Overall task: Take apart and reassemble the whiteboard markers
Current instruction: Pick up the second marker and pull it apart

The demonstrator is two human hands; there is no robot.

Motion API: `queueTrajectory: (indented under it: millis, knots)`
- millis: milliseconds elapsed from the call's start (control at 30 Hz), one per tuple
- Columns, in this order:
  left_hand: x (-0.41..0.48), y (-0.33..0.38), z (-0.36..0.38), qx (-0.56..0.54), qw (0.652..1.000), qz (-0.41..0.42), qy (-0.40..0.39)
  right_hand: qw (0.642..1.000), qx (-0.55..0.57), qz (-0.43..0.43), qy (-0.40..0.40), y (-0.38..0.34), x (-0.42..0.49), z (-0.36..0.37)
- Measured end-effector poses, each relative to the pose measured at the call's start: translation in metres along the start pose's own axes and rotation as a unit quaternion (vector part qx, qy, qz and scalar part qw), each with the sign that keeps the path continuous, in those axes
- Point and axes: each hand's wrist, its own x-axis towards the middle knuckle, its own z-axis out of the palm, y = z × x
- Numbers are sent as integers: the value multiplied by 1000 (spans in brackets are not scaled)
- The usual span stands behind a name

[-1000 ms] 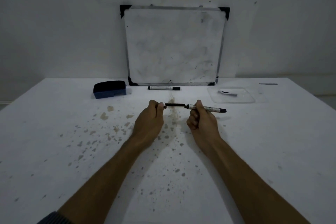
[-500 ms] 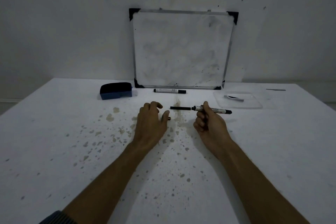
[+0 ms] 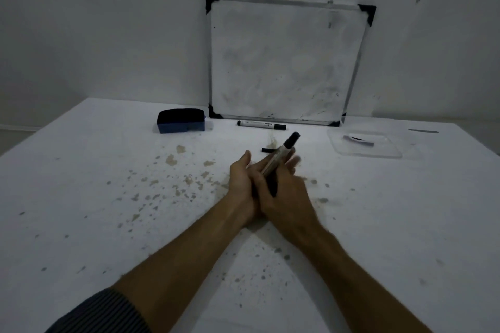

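Observation:
My left hand and my right hand are pressed together over the middle of the table. A whiteboard marker with a pale barrel is held between them. Its black end sticks out past my fingers, pointing away and to the right. My right fingers are blurred. A short black marker piece lies on the table just beyond my hands. A second, whole marker lies in front of the whiteboard.
The whiteboard leans on the wall at the back of the stained white table. A blue eraser sits to the board's left. A clear shallow tray holding a small item is at the right.
My hands were apart, the right one holding the marker level. They have come together and the marker now points away, gripped between both. The black piece stays on the table.

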Motion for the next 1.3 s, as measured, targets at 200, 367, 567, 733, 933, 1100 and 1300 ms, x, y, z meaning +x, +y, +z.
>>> queueTrajectory:
  millis: [200,367,567,733,933,1100,1300]
  knots:
    - [1,10,-2,20,999,-23,26,993,91,25,73,5,10,-7]
    - [2,9,-1,48,998,-4,47,986,127,50,98,10,16,-18]
    - [3,12,0,114,993,1,22,961,219,123,114,19,24,-32]
    - [-1,13,0,208,978,2,16,935,272,190,128,26,28,-43]
    - [-1,13,-1,344,939,27,11,926,286,216,116,31,33,-53]
    - [-5,19,-4,409,910,66,1,966,125,206,94,37,34,-65]
    - [-7,12,-5,477,870,127,11,959,-216,157,96,46,27,-75]
